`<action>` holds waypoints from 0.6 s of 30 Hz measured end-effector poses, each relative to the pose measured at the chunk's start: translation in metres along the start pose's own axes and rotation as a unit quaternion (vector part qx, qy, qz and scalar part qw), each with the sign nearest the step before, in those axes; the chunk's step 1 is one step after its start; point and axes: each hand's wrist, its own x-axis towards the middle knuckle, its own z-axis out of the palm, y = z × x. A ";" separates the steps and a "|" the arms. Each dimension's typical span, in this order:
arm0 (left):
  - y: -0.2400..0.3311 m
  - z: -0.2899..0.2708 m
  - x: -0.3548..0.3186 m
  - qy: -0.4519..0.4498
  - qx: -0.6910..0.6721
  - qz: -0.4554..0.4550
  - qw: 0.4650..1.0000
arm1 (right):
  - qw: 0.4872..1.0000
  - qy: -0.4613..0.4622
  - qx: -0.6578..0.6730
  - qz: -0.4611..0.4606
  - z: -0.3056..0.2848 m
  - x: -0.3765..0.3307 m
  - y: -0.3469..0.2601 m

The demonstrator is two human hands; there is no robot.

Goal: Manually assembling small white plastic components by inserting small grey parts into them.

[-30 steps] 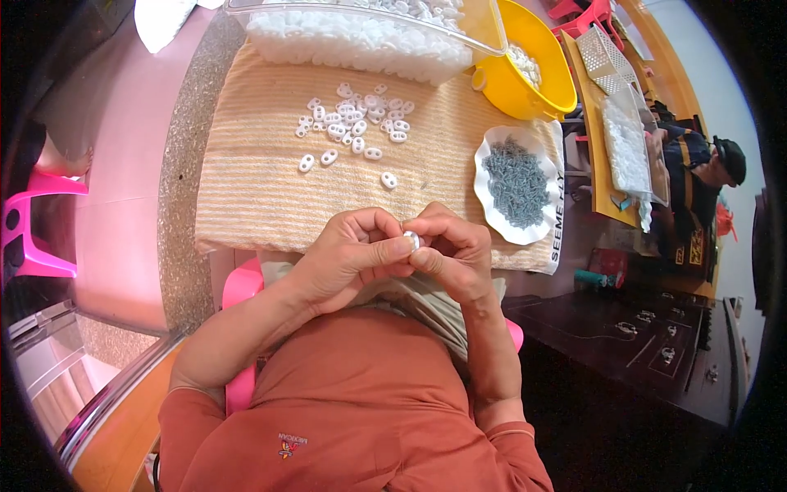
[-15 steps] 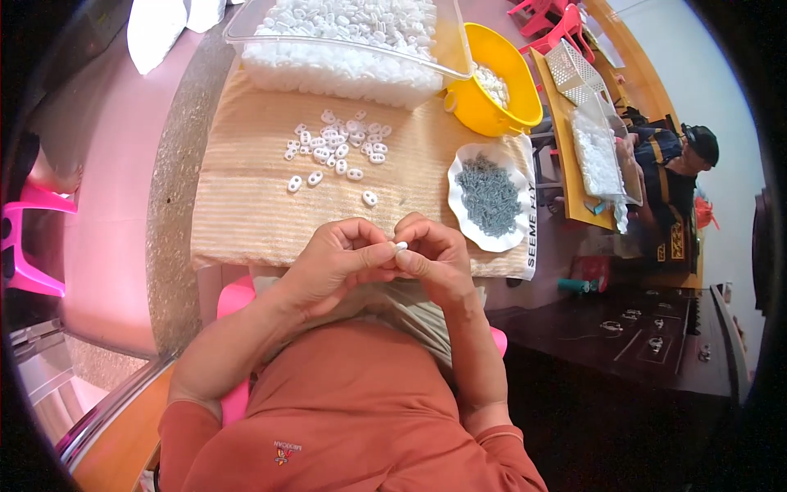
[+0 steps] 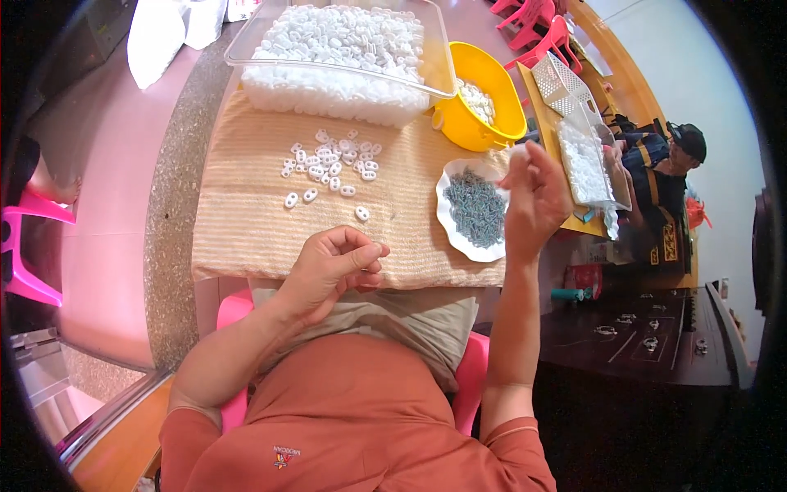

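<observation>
My left hand rests at the near edge of the beige ribbed mat, fingers curled with thumb against forefinger; nothing shows in it. My right hand is raised over the white scalloped plate of small grey metal parts, pinching a small white piece at its fingertips, near the yellow bowl. Several loose white oval plastic pieces lie on the mat ahead of my left hand.
A clear tub heaped with white pieces stands at the back of the mat. The yellow bowl holds more of them. At right are a white basket, a clear tray, a seated person and a dark table.
My hands, joined on a small white piece in front of my chest, have parted. The right hand has swung up and right over the plate; the left stays near the mat's edge.
</observation>
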 end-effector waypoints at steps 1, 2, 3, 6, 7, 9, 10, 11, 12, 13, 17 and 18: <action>0.000 0.000 0.000 0.000 0.000 0.000 1.000 | 0.998 0.023 -0.049 -0.011 -0.001 0.011 0.003; 0.000 0.001 0.000 0.003 -0.002 0.002 1.000 | 0.993 0.035 -0.098 -0.046 -0.002 0.023 0.010; 0.000 0.001 0.000 0.006 -0.004 0.004 1.000 | 0.985 0.047 -0.147 -0.081 -0.003 0.035 0.017; -0.001 0.001 0.002 0.022 -0.005 0.027 0.999 | 0.977 -0.007 -0.211 -0.041 0.000 0.071 0.045; 0.000 0.001 0.003 0.026 -0.006 0.027 0.999 | 0.970 -0.058 -0.238 -0.011 0.001 0.073 0.051; 0.002 0.000 0.005 0.054 0.001 0.039 0.998 | 0.975 -0.081 -0.208 0.003 -0.002 0.064 0.060; 0.002 -0.002 0.006 0.062 -0.001 0.039 0.997 | 0.978 -0.105 -0.178 0.018 0.002 0.055 0.059; 0.003 -0.003 0.005 0.078 -0.006 0.046 0.996 | 0.980 -0.140 -0.124 0.072 0.005 0.044 0.057; 0.003 -0.004 0.005 0.095 -0.010 0.054 0.994 | 0.976 -0.181 -0.096 0.073 0.009 0.030 0.053; 0.003 -0.005 0.005 0.103 -0.012 0.064 0.993 | 0.970 -0.221 -0.068 0.073 0.015 0.016 0.046; 0.002 -0.006 0.006 0.121 -0.011 0.080 0.989 | 0.941 -0.318 -0.067 0.095 0.032 -0.031 0.026; 0.001 -0.006 0.007 0.122 -0.012 0.088 0.989 | 0.926 -0.355 -0.094 0.089 0.033 -0.036 0.023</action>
